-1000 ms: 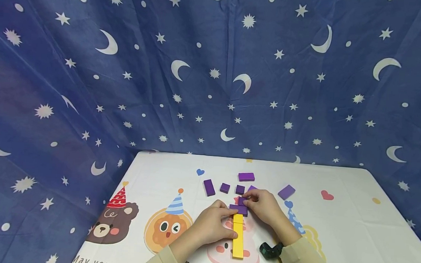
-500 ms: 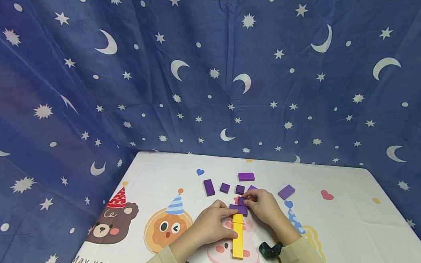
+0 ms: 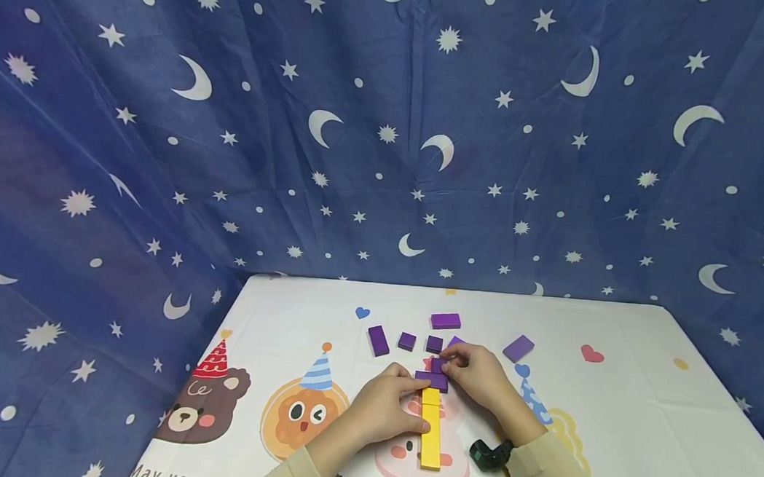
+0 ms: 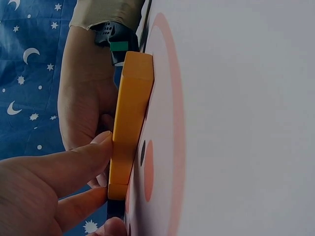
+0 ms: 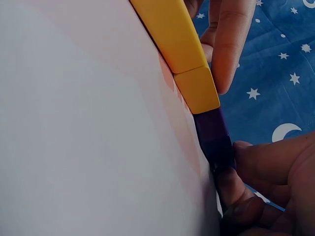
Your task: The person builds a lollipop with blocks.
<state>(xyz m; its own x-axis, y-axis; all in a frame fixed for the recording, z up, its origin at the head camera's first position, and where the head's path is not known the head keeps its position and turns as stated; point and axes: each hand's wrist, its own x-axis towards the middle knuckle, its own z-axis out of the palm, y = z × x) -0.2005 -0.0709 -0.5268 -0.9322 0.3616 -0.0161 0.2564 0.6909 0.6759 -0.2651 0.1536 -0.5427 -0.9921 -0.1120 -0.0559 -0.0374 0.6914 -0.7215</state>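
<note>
In the head view, a long yellow block (image 3: 431, 446) and a small yellow block (image 3: 431, 396) lie end to end. A purple block (image 3: 438, 382) crosses their far end, with another purple block (image 3: 436, 364) just beyond it. My left hand (image 3: 381, 406) rests its thumb on the long yellow block; its extended index finger reaches the join of small yellow and purple. My right hand (image 3: 481, 376) pinches the farther purple block between thumb and finger. The right wrist view shows these fingers (image 5: 261, 160) at the purple end, partly hiding it.
Loose purple blocks lie beyond the hands: an upright one (image 3: 378, 341), two small ones including a cube-like block (image 3: 406, 341), a far one (image 3: 445, 321) and a right one (image 3: 518, 348). Another is partly behind the right hand. A starry curtain (image 3: 387, 158) stands behind the table (image 3: 661, 401).
Both hands and all the blocks keep their places. Only the head view has shifted very slightly.
</note>
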